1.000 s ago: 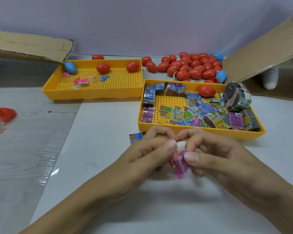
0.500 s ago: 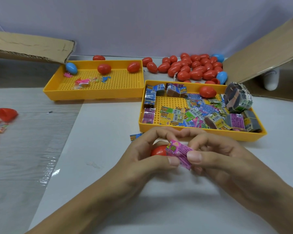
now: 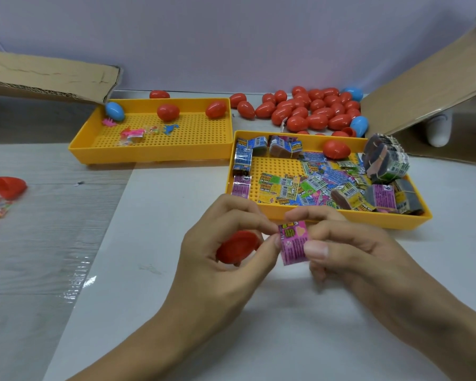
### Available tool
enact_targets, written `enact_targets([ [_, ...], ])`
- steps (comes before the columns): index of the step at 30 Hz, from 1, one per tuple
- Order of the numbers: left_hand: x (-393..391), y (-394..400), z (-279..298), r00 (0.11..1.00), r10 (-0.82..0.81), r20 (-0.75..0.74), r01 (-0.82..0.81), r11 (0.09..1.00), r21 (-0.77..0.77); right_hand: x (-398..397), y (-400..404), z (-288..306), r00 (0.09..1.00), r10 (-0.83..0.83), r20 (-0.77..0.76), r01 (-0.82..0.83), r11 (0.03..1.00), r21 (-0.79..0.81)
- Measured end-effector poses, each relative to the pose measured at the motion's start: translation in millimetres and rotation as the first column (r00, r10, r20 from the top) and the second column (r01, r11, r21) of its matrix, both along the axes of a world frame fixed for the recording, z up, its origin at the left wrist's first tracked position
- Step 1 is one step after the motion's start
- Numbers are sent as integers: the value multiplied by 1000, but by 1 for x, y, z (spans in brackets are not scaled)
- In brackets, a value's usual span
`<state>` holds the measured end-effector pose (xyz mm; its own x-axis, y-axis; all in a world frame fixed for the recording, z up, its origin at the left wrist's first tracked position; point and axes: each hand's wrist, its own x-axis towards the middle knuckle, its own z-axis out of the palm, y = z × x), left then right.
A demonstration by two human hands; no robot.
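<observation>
The pink leaflet could slip or crease, since only fingertips pinch its 2 edges, and the red egg half might roll free. The left hand pinches the leaflet and cups the egg half. The right hand pinches the opposite edge, just before the yellow tray.

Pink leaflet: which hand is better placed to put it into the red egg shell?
Probably right: the right hand pinches the pink leaflet, while the left hand holds the red egg shell.
</observation>
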<state>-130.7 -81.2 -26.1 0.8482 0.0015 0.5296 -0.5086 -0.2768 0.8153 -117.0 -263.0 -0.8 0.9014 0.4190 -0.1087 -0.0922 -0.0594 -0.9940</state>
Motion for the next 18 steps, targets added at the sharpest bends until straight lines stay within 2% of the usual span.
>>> enact_targets([
  [8,-1,0,3,994,-67,82,54,987,154,3,0,-4,990,-126,65,125,992,21],
  [13,0,0,1,994,-69,87,53,983,178,2,-3,-4,994,-93,62,91,995,43],
  [18,-2,0,-1,992,-101,79,85,978,190,2,-3,-6,987,-94,133,92,996,16],
])
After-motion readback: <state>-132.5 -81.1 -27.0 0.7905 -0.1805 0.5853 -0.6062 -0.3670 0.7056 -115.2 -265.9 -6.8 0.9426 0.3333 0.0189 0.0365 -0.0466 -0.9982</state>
